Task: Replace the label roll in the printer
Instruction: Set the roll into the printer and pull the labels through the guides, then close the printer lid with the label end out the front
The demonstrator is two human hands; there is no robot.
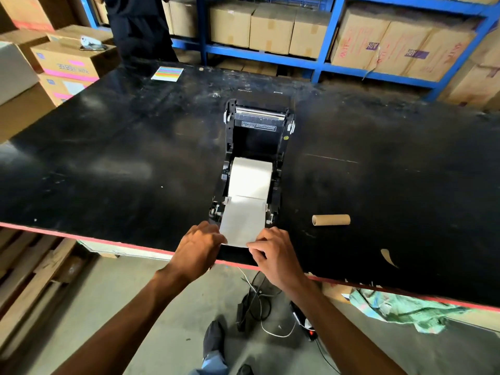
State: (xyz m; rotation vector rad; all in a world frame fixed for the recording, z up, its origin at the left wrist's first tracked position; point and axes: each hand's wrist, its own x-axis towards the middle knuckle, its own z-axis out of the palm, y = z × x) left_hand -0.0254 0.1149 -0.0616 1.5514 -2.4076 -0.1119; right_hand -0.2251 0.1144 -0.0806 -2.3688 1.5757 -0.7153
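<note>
A black label printer stands open on the black table, its lid tilted back. A white label roll sits in its bay. A strip of labels runs from the roll over the printer's front toward me. My left hand pinches the strip's near left corner, and my right hand pinches its near right corner. An empty cardboard core lies on the table to the right of the printer.
A coloured sheet lies at the table's far edge, where a person in dark clothes stands. Blue shelving with cardboard boxes is behind. Cables hang below the table's red front edge. Stacked boxes are at left.
</note>
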